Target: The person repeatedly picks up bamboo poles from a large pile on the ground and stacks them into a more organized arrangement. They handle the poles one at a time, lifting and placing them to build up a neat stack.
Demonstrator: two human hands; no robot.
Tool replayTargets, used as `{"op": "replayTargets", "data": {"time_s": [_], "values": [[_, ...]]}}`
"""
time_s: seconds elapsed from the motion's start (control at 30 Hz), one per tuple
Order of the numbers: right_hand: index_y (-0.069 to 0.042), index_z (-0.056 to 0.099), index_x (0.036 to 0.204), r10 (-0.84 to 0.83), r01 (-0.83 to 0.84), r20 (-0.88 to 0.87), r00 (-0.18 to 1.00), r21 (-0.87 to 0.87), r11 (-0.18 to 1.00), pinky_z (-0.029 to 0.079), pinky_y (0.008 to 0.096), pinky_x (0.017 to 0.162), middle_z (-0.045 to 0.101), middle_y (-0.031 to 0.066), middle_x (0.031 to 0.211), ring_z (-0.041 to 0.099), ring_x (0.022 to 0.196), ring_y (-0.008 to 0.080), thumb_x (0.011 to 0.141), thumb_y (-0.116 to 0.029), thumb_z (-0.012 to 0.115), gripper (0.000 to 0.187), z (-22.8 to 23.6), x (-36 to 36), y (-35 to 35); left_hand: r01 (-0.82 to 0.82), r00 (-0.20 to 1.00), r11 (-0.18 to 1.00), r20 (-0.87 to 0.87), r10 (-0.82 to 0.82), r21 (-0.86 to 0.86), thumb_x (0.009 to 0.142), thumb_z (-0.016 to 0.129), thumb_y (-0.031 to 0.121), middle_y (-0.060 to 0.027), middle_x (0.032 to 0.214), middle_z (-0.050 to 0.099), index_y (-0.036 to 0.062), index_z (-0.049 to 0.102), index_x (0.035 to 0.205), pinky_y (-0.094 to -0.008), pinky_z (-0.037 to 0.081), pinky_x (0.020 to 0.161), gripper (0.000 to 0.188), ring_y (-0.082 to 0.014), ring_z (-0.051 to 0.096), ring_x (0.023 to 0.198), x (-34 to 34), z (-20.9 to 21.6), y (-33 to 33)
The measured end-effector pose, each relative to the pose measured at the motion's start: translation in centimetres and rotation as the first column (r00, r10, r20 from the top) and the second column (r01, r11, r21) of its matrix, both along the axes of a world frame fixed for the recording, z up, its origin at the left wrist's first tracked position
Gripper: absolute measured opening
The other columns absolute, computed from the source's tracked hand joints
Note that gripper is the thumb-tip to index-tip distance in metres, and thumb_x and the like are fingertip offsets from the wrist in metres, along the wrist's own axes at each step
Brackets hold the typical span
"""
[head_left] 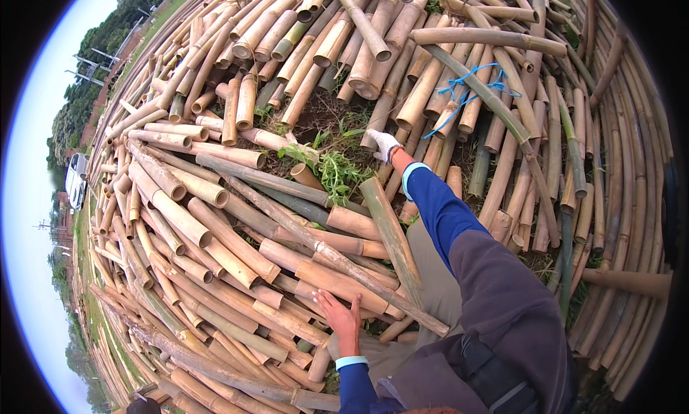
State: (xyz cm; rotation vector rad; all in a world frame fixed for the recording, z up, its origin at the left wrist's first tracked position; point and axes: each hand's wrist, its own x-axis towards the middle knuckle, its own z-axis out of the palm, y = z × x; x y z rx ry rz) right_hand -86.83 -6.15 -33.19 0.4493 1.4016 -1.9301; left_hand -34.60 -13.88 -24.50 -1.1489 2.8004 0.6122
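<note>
My left hand (341, 321), bare, is held open with its fingers stretched out over the cut bamboo poles in the near pile. Just beyond its fingers lies a pale bamboo pole (341, 285). My right hand (385, 145), in a white glove, reaches far forward and is closed at the near end of a bamboo pole (387, 98); its fingertips are partly hidden. A greenish split-looking bamboo piece (391, 231) leans against my leg. Across the near pile lies a long thin bamboo pole (316, 245) slanting toward me.
Green weeds (337, 173) and dark soil (323, 119) show between the piles. Blue twine (470, 91) lies over poles at the far right. Long poles (631, 163) form a stack along the right. A white vehicle (76, 177) stands far off at the left.
</note>
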Motion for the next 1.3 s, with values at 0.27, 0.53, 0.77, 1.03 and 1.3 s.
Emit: {"op": "replayTargets", "data": {"time_s": [0.27,0.53,0.77,1.03,1.3], "values": [[-0.016,0.069,0.115,-0.105,0.124,0.138,0.985,-0.143,0.982,0.050,0.0431,0.092,0.071,0.0032,0.111,0.063,0.103,0.0217,0.097,-0.033,0.078,0.027,0.1,-0.4,2.2,-0.013,1.000,1.000,-0.018,0.013,0.016,0.087,0.085,0.046,-0.0345,0.172,0.013,-0.0111,0.018,0.164,-0.0519,0.023,0.130,0.117,-0.0497,0.015,0.160,-0.8,0.6,0.3],[-0.002,0.055,0.124,-0.101,0.195,0.167,0.981,-0.837,0.511,0.056,0.0459,0.089,0.060,0.0153,0.110,0.062,0.100,0.0306,0.090,-0.037,0.078,0.054,11.2,6.5,18.7,-0.044,0.998,0.999,-0.047,0.045,0.017,0.087,0.085,0.046,-0.0338,0.172,0.014,-0.0102,0.020,0.164,-0.0507,0.024,0.130,0.116,-0.0484,0.014,0.160,-0.9,0.8,0.3],[-0.001,0.051,0.138,0.117,0.044,0.131,0.984,-0.830,0.557,0.054,0.0438,0.099,0.059,0.0151,0.120,0.060,0.111,0.0297,0.089,-0.045,0.077,0.071,21.4,21.0,30.4,-0.039,0.999,0.990,0.009,0.038,0.136,0.092,0.080,0.045,-0.0317,0.167,0.031,-0.0029,0.047,0.157,-0.0513,0.033,0.125,0.087,-0.0440,0.030,0.157,0.0,2.6,-0.9],[0.000,0.043,0.154,0.717,-0.437,0.212,0.664,-0.668,0.602,0.046,0.0480,0.118,0.057,0.0145,0.149,0.057,0.135,0.0280,0.102,-0.024,0.073,0.064,21.4,41.3,23.6,0.164,0.956,0.485,-0.260,0.138,0.859,0.101,0.071,0.053,-0.0221,0.146,0.060,-0.0035,0.042,0.158,-0.0401,0.049,0.110,0.085,-0.0294,0.062,0.132,-7.5,12.9,9.5],[0.002,0.056,0.145,0.933,-0.885,-0.030,0.360,-0.328,0.331,0.051,0.0346,0.106,0.067,0.0115,0.134,0.065,0.123,0.0208,0.103,-0.033,0.071,0.057,21.0,51.0,21.8,0.339,0.940,0.410,-0.317,-0.122,0.847,0.082,0.086,0.051,-0.0165,0.133,0.066,-0.0061,0.042,0.156,-0.0372,0.054,0.097,0.103,-0.0240,0.067,0.111,4.4,14.0,11.2]]}}
